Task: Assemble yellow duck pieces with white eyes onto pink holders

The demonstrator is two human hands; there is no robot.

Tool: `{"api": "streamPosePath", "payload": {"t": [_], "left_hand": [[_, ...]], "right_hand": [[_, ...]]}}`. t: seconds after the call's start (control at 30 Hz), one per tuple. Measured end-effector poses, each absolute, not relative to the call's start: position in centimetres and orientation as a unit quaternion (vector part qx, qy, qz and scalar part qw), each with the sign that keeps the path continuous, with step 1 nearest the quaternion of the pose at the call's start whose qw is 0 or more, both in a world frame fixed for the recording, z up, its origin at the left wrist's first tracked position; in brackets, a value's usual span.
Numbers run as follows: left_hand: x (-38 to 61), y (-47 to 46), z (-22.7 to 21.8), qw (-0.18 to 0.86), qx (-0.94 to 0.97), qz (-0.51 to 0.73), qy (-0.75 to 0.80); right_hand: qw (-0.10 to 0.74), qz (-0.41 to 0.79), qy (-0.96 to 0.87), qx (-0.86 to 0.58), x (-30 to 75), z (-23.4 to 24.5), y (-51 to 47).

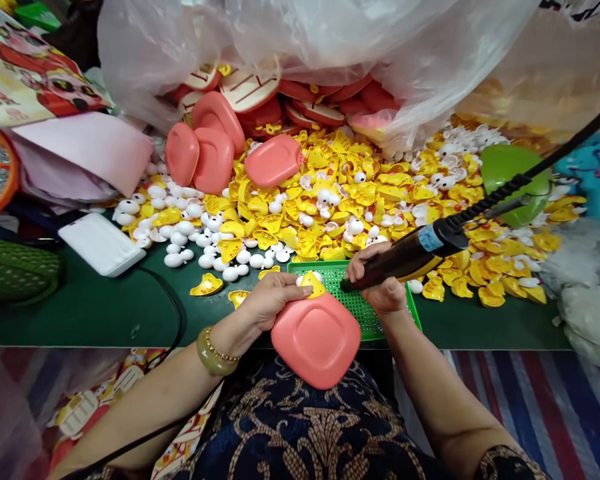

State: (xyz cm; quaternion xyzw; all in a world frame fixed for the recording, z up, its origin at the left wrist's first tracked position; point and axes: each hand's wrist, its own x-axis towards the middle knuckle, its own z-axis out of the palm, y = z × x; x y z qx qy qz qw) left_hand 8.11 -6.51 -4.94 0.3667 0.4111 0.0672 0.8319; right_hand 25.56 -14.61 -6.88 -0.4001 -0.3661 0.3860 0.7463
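1. The left hand (273, 297) pinches a pink panel (320, 340) and the yellow piece (313, 283) at its far end, thumb on top; the right hand (380, 287) is closed around a black power screwdriver (400, 260).
2. The panel lies between the hands, nearer the left, partly overhanging the worktop's (130, 300) near edge. The screwdriver's tip is just to the right of the yellow piece, apart from it.
3. The panel's yellow end points toward the worktop's far edge. The panel is nearly square, so I cannot tell a long axis. The screwdriver's axis slants from its tip, aimed left, toward the far right corner.
4. Beneath the right hand, a green mesh tray (414, 313) sits at the near edge.
5. Beyond, loose yellow pieces (350, 193) spread toward the right edge; white pieces (180, 227) lie left of them.
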Motion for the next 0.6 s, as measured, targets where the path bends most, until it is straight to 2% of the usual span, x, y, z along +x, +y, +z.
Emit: {"api": "streamPosePath", "payload": {"t": [0.43,0.6], "left_hand": [[8.0,-6.3,-5.5,0.836,0.349,0.056,0.419],[8.0,-6.4,-5.9,0.831,0.347,0.061,0.430]], "right_hand": [[0.731,0.381,-0.388,-0.411,25.1,-7.3,-14.7],[0.748,0.311,-0.397,-0.433,25.0,-4.9,-14.9]]}}
